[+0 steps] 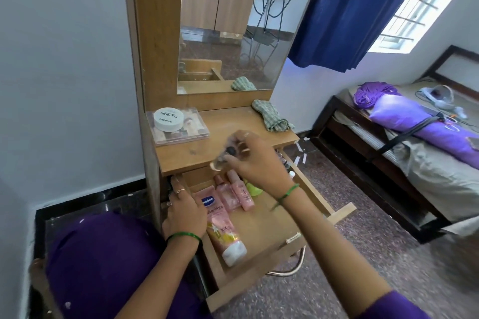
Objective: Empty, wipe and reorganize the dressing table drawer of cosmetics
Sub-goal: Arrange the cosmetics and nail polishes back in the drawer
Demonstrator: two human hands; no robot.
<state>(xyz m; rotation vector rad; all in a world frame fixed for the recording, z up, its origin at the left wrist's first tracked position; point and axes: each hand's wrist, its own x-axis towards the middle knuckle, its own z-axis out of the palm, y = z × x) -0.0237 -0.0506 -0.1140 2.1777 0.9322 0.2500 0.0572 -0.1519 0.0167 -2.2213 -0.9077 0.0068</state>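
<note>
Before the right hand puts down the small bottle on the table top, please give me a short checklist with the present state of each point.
1. Right hand holds the small bottle: ok, though blurred.
2. Bare spot on the table top: ok.
3. Clear case and white jar out of the way: ok.
4. Cloth within reach: ok.
5. Bottle cap closed: cannot tell.
6. Drawer emptied: not ok, pink tube remains.
</note>
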